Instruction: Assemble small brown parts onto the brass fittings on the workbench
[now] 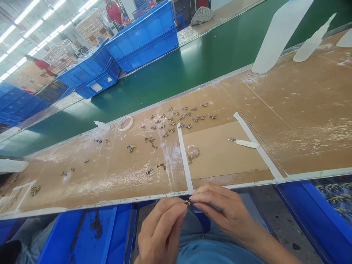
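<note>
My left hand (pixel 164 227) and my right hand (pixel 224 209) meet just in front of the table's front edge. Both are closed in a pinch on one small dark part (pixel 188 202); fingertips cover much of it, and its kind is too small to make out. Beyond my hands a cardboard sheet (pixel 220 157) is fixed down with white tape strips (pixel 184 161). On it lie a small clear round dish (pixel 193 151) and a white-handled craft knife (pixel 243 143). Many small blue-and-yellow pieces (pixel 171 119) are spread in loose rows to the upper left.
Small brown discs (pixel 150 140) and a tape roll (pixel 125 123) lie left. White squeeze bottles (pixel 313 40) stand at the right. A green conveyor belt (pixel 154 84) runs behind, with blue crates (pixel 145 36) beyond. Blue bins (pixel 90 234) sit below the table edge. People in red are far off.
</note>
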Tool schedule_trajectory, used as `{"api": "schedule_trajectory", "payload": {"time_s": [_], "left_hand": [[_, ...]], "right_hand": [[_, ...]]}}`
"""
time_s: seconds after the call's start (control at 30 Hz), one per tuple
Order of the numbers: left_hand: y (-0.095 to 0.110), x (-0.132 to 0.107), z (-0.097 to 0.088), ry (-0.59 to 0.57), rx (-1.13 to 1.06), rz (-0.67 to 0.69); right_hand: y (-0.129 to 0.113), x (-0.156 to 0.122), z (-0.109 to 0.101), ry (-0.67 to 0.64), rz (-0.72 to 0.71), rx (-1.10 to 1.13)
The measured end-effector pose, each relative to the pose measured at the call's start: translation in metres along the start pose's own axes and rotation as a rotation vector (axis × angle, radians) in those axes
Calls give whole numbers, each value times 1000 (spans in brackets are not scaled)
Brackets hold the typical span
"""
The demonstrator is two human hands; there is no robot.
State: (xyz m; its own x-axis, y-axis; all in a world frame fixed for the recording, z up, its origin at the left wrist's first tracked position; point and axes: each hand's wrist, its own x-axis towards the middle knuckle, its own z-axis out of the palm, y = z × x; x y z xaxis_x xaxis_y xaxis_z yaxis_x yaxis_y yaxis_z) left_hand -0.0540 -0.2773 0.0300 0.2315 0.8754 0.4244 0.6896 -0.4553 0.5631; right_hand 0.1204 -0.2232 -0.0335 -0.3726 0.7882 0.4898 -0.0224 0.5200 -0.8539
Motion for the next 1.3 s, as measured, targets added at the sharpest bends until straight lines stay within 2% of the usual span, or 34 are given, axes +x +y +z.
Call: {"api": "schedule_trajectory", "payload": {"time_s": [0.13,0.3,0.4,0.63,0.7,0.8,0.87,0.97,1.3], "left_hand": [[-1,-3,-3,6,130,125],[-8,-4,-9,-49,323,417],[-11,-3,-8,-18,371,485],[-8,-4,-8,-18,345,434],[-4,-3,-7,-10,238,309],[0,0,-3,6,-10,33],[2,3,-1,-4,-110,-70],[3,6,1,1,-131,-89],[5,8,0,-15,-79,-6]], "right_hand": [[-2,0,-1,7,-7,-6],[-3,1,-5,18,-29,-32],[-4,1,-7,6,-45,-47],[-5,2,-8,0,-47,-54],[-5,2,-9,5,-51,-62],[-5,2,-9,7,-54,-65],[-5,2,-8,-9,-52,-67],[-4,2,-7,-46,-33,-73],[-2,1,-9,-80,-72,-48]]}}
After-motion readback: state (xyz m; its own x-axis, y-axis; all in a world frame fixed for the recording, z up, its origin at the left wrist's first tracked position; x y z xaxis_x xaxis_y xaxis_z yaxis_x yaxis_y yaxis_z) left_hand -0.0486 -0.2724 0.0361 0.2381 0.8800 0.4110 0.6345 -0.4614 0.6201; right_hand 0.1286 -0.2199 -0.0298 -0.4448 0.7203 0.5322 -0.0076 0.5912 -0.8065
